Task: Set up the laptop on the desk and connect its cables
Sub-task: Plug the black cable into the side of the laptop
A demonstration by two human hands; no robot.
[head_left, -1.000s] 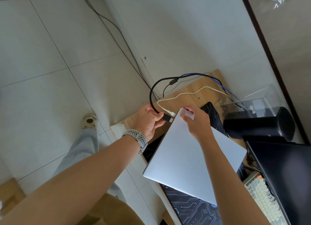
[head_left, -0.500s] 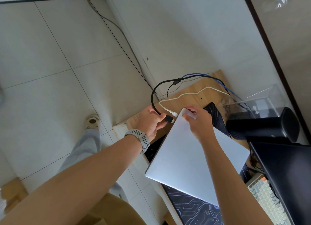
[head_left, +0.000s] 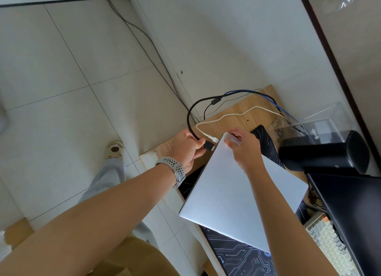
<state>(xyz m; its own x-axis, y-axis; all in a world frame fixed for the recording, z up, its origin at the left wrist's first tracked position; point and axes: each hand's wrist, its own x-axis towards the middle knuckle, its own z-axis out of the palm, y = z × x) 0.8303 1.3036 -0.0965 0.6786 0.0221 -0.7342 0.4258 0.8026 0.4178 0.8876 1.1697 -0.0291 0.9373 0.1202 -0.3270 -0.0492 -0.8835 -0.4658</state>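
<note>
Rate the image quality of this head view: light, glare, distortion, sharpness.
Head view: soft even daylight, no hard shadows; the closed laptop lid glows with pale glare; wide-angle bending curves the wall edge; left hand and black plug are reasonably sharp.

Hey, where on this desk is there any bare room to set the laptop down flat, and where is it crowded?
Bare wood shows on the desk at its far corner, between the white cable and the wall. The desk mat below the laptop is open too. Crowded: the right side, with black speaker, clear box, monitor and keyboard.
</note>
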